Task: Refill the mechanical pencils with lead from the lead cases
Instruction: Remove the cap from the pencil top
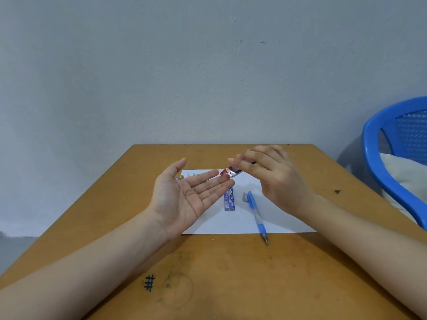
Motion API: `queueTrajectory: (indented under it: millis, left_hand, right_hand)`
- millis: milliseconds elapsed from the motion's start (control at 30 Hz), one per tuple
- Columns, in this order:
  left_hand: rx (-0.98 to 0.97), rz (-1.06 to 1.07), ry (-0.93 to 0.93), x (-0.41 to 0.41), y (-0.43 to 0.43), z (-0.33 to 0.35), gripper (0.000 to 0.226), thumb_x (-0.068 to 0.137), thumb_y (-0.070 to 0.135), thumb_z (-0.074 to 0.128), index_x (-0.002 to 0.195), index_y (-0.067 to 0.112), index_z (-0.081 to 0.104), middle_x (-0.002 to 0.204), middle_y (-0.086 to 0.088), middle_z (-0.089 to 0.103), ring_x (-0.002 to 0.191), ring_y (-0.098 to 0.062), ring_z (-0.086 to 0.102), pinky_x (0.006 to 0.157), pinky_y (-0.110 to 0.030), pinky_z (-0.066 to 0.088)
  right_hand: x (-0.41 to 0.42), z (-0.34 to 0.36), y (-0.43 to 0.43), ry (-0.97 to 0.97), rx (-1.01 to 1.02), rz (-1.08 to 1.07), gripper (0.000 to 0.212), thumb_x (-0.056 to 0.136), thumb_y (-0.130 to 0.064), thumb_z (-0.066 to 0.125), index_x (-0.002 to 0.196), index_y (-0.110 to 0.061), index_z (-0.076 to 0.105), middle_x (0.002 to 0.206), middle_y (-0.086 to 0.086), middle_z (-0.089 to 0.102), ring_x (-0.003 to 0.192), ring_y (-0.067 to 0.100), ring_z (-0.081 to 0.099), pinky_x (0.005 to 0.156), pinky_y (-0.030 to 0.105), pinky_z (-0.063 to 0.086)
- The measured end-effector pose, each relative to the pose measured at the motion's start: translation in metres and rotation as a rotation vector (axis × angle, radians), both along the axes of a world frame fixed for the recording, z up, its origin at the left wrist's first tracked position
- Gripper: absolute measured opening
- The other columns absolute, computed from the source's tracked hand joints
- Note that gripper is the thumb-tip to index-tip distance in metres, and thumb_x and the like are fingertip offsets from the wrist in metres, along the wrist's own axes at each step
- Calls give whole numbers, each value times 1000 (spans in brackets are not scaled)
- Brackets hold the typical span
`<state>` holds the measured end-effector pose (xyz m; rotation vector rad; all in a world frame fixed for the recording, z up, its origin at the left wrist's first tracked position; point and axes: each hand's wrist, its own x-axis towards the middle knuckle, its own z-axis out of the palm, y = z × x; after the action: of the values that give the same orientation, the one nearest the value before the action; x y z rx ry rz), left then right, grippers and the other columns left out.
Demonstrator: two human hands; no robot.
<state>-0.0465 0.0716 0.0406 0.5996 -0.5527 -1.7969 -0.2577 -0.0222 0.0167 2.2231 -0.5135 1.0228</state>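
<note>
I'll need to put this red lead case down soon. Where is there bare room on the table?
Free: the paper right of the blue pencil, and the table wood nearer than the paper. Crowded: mid-paper, where the blue lead case, grey cap and pencil lie close, and its far-left corner with more pencils.

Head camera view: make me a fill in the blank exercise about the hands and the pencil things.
The right hand holds a lead case with a ____ end.
The left hand is open, palm facing ____.
The blue mechanical pencil lies partly on ____ paper.
Missing words: red, up, white.
</note>
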Motion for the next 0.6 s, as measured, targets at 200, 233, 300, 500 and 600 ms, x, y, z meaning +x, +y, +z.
queueTrajectory:
  millis: [200, 233, 300, 500, 600]
  left_hand:
    - [-64, 156, -274, -6, 0, -4, 31, 90, 4, 55, 116, -12, 55, 104, -26, 68, 98, -34, 68, 84, -34, 55]
    - [-104, 186, -336, -7, 1, -6, 28, 88, 1, 57, 115, -9, 57, 102, -23, 70, 96, -31, 69, 84, -32, 56]
    - [-185, 236, -465, -8, 2, -9, 29, 83, -1, 64, 111, -3, 61, 98, -17, 72, 94, -27, 70, 81, -26, 57]
    - [-243, 390, -597, -8, 2, -12, 21, 75, -4, 71, 95, 1, 70, 82, -14, 74, 77, -20, 71, 68, -18, 55]
    - [-244, 435, -589, -7, 1, -11, 15, 72, -1, 74, 86, 3, 72, 75, -11, 73, 72, -17, 70, 67, -18, 55]
  right_hand:
    - [1, 1, 4, -42, 16, -29, 42, 89, 5, 45, 124, -12, 61, 109, 7, 68, 106, 21, 54, 85, 39, 45]
    - [1, 1, 4, -52, 14, -32, 42, 88, 5, 46, 124, -12, 61, 109, 7, 68, 106, 21, 54, 86, 39, 45]
    - [2, 0, 4, -74, 9, -34, 43, 87, 7, 48, 123, -12, 62, 108, 7, 69, 105, 20, 54, 86, 39, 44]
    - [8, -2, 9, -108, 37, -26, 46, 84, 9, 52, 123, -12, 62, 108, 6, 68, 102, 22, 56, 83, 40, 46]
    - [12, -3, 16, -132, 105, 0, 38, 88, 1, 49, 121, -12, 63, 108, 5, 68, 103, 20, 56, 79, 39, 46]
